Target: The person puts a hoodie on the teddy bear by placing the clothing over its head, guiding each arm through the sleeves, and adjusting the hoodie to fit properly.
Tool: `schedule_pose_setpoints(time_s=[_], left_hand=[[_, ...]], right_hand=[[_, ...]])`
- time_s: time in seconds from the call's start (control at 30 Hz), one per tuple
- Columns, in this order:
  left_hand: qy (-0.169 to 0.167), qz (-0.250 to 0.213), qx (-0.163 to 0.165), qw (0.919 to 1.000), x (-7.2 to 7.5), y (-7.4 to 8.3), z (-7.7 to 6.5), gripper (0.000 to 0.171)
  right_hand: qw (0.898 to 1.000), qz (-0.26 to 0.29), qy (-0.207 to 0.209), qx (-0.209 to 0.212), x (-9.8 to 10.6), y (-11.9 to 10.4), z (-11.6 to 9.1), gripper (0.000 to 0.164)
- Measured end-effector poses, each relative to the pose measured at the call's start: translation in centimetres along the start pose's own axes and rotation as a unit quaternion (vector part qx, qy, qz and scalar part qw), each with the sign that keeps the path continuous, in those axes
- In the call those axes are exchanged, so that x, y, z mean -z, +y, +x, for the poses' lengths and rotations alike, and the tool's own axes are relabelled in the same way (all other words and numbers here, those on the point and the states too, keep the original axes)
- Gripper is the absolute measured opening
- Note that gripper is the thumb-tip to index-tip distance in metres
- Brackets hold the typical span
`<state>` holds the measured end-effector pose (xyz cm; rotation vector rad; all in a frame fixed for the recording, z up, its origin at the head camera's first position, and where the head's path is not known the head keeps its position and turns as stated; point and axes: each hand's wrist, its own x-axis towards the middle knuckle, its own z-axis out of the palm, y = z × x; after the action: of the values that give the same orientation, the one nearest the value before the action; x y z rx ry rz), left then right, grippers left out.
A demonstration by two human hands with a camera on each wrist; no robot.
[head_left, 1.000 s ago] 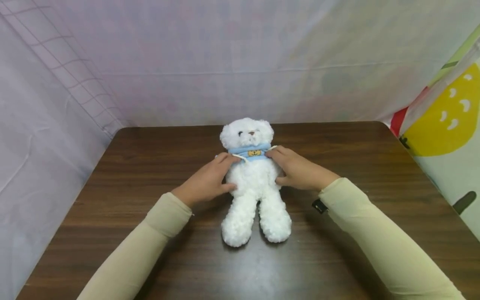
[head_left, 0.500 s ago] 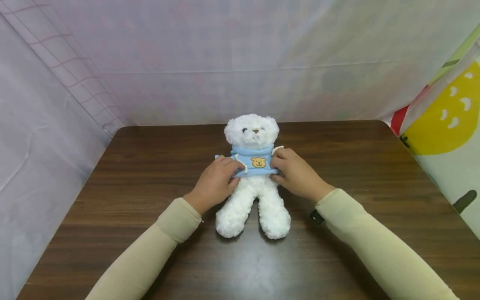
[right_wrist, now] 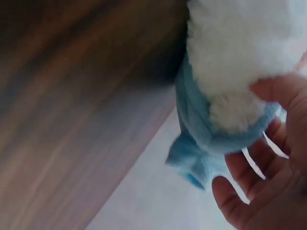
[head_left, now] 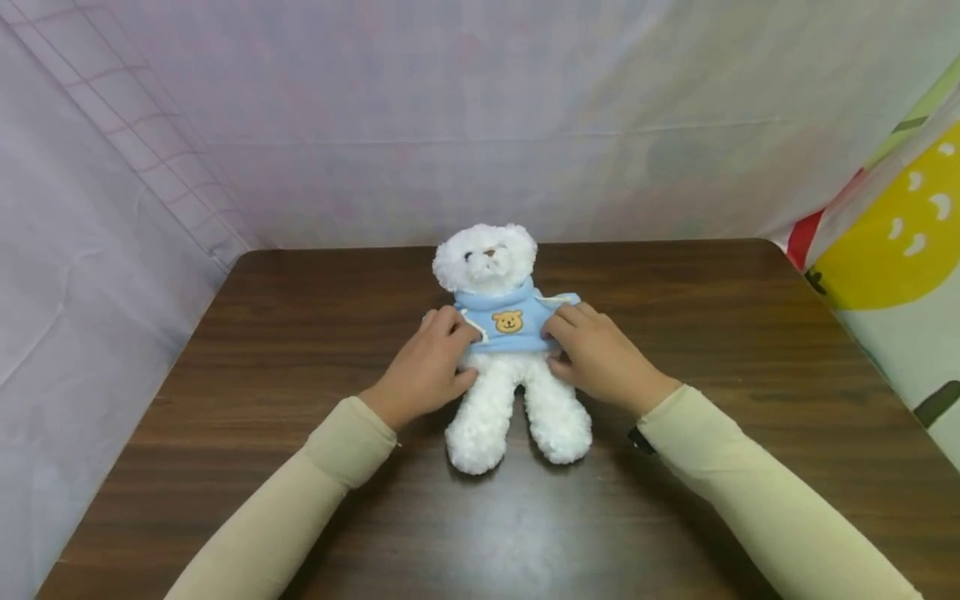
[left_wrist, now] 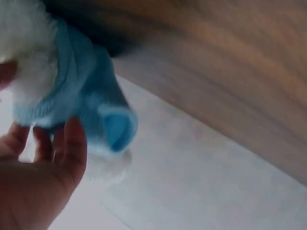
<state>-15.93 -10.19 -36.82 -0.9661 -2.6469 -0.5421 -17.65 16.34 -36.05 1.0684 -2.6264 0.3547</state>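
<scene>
A white plush teddy bear (head_left: 487,260) lies on its back on the table, wearing a light blue sweater (head_left: 517,312) with a bear-face patch. My left hand (head_left: 427,362) touches the sweater's left side; its thumb is spread apart and touches the fur lower down. On the opposite side, my right hand (head_left: 607,358) rests its fingers against the sweater near the hem, thumb by the leg. The left wrist view shows a hollow sleeve opening (left_wrist: 118,130). In the right wrist view a furry paw (right_wrist: 235,112) shows under the hem, beside a limp sleeve (right_wrist: 188,160).
The dark wooden table (head_left: 270,333) reaches back to a pale hanging cloth (head_left: 480,125). At the right hangs another cloth with a yellow printed shape (head_left: 900,242).
The sweater, bunched under the bear's chin a second ago, now reaches down over its torso. Both hands moved toward the hem with it, and the left thumb has parted from the fingers.
</scene>
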Motion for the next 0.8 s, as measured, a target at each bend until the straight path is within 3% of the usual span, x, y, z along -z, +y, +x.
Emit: schedule_pose_setpoints(time_s=[0.13, 0.27, 0.43, 0.57, 0.7, 0.8], left_hand=[[0.024, 0.012, 0.008, 0.9996, -0.8, 0.2, 0.5, 0.011], [0.062, 0.034, -0.001, 0.9975, -1.4, 0.4, 0.8, 0.024], [0.108, 0.061, -0.032, 0.9918, -1.8, 0.4, 1.1, 0.024], [0.094, 0.067, -0.033, 0.9928, -1.9, 0.4, 1.1, 0.024], [0.064, 0.049, -0.026, 0.9964, -1.5, 0.2, 0.8, 0.018], [0.05, 0.031, -0.032, 0.9978, -1.0, -0.1, 0.6, 0.017]], right_hand=[[1.0, -0.003, 0.016, 0.013, -0.5, -0.1, 0.2, 0.019], [0.998, -0.019, 0.046, 0.023, -1.1, -0.4, 0.4, 0.027], [0.995, -0.05, 0.077, 0.037, -1.3, -0.7, 0.7, 0.025], [0.996, -0.056, 0.057, 0.041, -1.1, -0.8, 0.7, 0.024], [0.997, -0.045, 0.016, 0.054, -0.4, -0.5, 0.2, 0.023], [0.998, -0.029, 0.013, 0.058, 0.4, 0.0, -0.1, 0.023]])
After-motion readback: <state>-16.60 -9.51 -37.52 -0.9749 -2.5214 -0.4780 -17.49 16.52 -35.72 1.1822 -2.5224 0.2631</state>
